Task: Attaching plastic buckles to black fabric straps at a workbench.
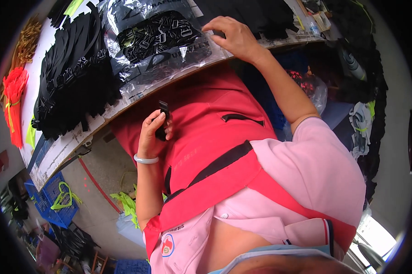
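My left hand, wearing a pale bangle, is closed on a small black plastic buckle above the red apron. The buckle stands up past the thumb, and a dark part of what I hold shows lower between the fingers. My right hand is over the table edge, beside a clear plastic bag full of black buckles. Its thumb and forefinger are curved and apart, with nothing seen between them.
A thick bundle of black straps with buckles lies left of the bag on the white table. More black straps lie at the far right. Orange-red cords hang at the left end. A blue crate stands below.
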`<state>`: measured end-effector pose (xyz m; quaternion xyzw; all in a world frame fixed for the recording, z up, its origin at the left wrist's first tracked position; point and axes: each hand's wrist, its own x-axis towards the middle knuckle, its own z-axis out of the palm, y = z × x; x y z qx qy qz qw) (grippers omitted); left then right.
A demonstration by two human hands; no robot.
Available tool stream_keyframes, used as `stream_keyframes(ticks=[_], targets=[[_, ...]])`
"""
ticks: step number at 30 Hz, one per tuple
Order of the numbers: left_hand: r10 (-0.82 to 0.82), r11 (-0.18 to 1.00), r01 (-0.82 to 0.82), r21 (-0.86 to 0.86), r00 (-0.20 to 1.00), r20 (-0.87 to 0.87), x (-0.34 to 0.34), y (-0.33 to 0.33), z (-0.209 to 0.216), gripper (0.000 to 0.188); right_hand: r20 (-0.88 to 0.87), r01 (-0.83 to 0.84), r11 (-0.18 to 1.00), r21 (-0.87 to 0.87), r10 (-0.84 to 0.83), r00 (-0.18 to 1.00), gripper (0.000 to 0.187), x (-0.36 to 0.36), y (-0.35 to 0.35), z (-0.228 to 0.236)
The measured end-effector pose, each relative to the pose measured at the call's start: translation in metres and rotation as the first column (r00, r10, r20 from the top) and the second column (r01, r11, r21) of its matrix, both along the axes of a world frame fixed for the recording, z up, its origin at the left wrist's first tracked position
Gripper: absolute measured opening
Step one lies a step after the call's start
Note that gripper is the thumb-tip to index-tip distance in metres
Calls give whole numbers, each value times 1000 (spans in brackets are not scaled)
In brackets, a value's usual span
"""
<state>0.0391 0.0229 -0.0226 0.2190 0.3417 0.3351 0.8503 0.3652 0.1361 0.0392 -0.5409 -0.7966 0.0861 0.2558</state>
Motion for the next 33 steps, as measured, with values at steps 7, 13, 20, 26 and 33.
stream_keyframes(ticks=[7,13,20,26,33], targets=[[96,995,-97,-13,994,-46,23,13,12,22,128,224,971,78,-233,964,22,36,10,-55],[152,979,-128,160,978,-145,34,21,22,34,-892,-180,879,-441,-406,198,20,-11,-14,-9],[112,909,-13,417,971,-213,52,40,38,22,-799,-485,659,-575,-323,508,20,-83,-82,-42],[77,859,162,486,897,-435,17,18,21,15,-778,-667,415,-619,-436,452,28,-81,-71,-36],[122,797,417,436,597,-793,-36,-8,-7,18,-973,-398,890,-224,-178,147,26,-6,16,27]])
